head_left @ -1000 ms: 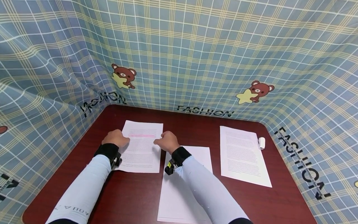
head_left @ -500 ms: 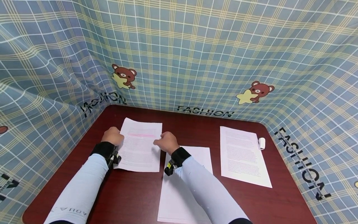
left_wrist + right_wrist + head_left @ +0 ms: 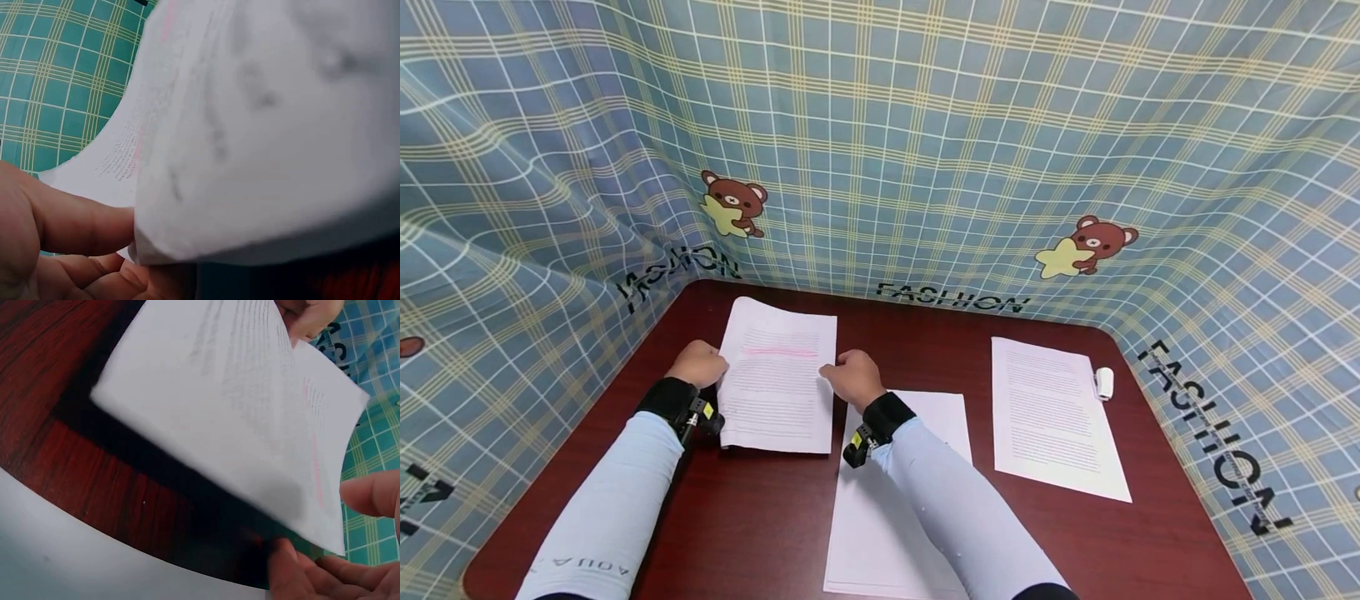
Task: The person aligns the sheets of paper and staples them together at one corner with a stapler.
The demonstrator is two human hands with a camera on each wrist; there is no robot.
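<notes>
A printed sheet of paper [image 3: 775, 383] with a pink highlighted line is raised and bowed off the dark red table in the head view. My left hand [image 3: 697, 364] pinches its left edge; in the left wrist view the thumb [image 3: 87, 228] presses on the paper from one side, with curled fingers beneath. At the opposite edge is my right hand [image 3: 856, 379]. The right wrist view shows its thumb [image 3: 372, 494] and fingertips [image 3: 284, 556] spread apart on either side of the sheet's edge, with a gap visible.
A mostly blank white sheet [image 3: 880, 517] lies under my right forearm. Farther right lies another printed page [image 3: 1048, 417], with a small white object [image 3: 1103, 383] at its right edge. A plaid cloth [image 3: 880, 150] hangs around the table [image 3: 760, 525].
My left hand has moved slightly left, from lying over the page to its left edge. The sheet has risen and shifted away from me, its left side bending. My right hand has barely moved.
</notes>
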